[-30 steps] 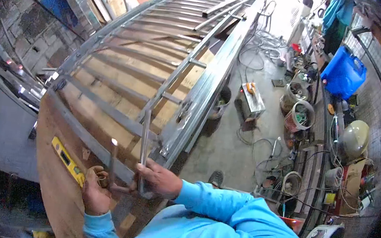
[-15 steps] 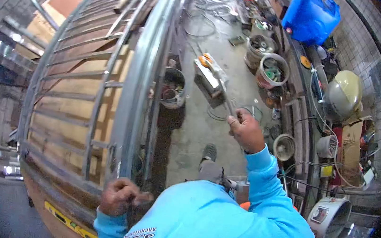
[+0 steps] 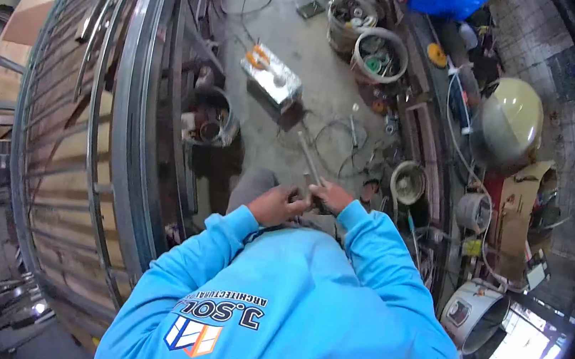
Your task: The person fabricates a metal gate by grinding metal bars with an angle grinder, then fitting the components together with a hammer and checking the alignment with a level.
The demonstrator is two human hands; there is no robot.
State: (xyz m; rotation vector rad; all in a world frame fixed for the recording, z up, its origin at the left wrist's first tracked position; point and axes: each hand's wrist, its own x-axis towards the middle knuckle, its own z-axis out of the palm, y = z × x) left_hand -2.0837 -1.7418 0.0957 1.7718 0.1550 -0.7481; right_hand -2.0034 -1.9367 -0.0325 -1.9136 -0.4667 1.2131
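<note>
My two hands meet in front of my chest above the concrete floor. My right hand (image 3: 332, 196) grips a thin metal rod (image 3: 307, 156) that points up and away from me. My left hand (image 3: 275, 205) is closed around the near end of the same rod or a small piece beside it; I cannot tell which. Both arms wear blue sleeves. The long curved steel gate frame (image 3: 133, 125) lies on the wooden bench to my left, out of reach of both hands.
A dark bucket (image 3: 210, 123) stands under the bench edge. A metal box with orange handle (image 3: 271, 76), two buckets of parts (image 3: 380, 54), cables, a pale dome-shaped helmet (image 3: 510, 121) and a white pot (image 3: 472, 313) crowd the floor ahead and right.
I have turned right, away from the gate frame. My right hand brought the rod in toward my chest, and my left hand left the bench edge and joined it.
</note>
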